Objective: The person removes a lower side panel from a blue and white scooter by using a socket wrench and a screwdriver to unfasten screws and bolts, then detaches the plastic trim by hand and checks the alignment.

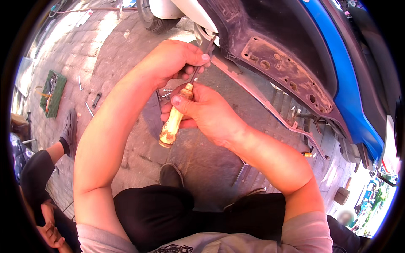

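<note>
Right hand (203, 106) wraps around a yellow-handled screwdriver (171, 125); left hand (178, 61) pinches its shaft (195, 76), its long axis slanting up-right toward the vehicle (295, 46).

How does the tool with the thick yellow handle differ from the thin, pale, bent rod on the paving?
The yellow-handled tool sits in the right hand's grip; the thin, pale, bent rod lies on the paving. The tool pairs a thick handle with a dark shaft; the rod is thin throughout. Both are elongated.
</note>
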A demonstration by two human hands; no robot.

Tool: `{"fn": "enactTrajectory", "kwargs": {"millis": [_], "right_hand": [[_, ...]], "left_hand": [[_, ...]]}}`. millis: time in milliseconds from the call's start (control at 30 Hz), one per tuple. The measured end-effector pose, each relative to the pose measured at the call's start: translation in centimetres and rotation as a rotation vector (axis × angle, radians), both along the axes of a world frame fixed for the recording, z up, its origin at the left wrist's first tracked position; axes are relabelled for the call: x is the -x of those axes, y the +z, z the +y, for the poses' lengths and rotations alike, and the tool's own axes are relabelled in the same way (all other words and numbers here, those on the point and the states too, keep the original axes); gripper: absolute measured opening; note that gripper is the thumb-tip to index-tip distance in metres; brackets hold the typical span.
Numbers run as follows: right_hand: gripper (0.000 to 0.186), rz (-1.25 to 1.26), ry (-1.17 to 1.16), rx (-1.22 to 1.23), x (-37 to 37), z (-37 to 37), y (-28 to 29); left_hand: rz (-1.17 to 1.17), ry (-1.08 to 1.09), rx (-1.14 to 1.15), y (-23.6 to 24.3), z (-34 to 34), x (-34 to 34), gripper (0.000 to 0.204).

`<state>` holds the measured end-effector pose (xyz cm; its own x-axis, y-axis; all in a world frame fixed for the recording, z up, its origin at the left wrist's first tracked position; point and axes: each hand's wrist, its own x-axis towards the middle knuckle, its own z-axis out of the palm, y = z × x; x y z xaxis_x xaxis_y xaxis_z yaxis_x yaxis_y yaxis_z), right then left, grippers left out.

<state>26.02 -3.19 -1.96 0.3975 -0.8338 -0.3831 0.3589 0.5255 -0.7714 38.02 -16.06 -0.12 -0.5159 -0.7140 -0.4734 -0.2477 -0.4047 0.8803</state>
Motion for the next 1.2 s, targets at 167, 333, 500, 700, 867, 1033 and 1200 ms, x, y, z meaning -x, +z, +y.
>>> {"fn": "enactTrajectory", "kwargs": {"millis": [167,333,500,700,867,1033,1200], "right_hand": [[0.035,-0.537,0.104,-0.04,2.0,-0.1,-0.8],[0.034,-0.54,0.112,-0.02,1.7,0.1,-1.8],[0.034,-0.115,0.038,-0.081,0.7,0.5,1.3],[0.038,-0.616,0.189,-0.112,1.4,1.2,0.3],[0.03,-0.076,0.11,-0.006,-0.3,1.3,0.6],[0.039,-0.529,0.083,-0.095,0.6,1.8,-0.1],[0.036,-0.111,0.068,0.08,0.0,1.4,0.6]], "left_hand": [[0.044,0.017,-0.096,0.0,-0.4,0.3,0.017],[0.06,-0.02,-0.046,0.0,-0.4,-0.1,0.018],[0.091,0.028,-0.129,-0.1,0.1,-0.1,0.018],[0.087,0.016,-0.165,0.4,0.0,-0.2,0.017],[0.133,-0.02,-0.195,-0.3,-0.5,-1.0,0.02],[0.096,0.005,-0.157,0.3,0.2,0.0,0.02],[0.161,0.006,-0.178,0.1,-0.2,-0.5,0.02]]}}
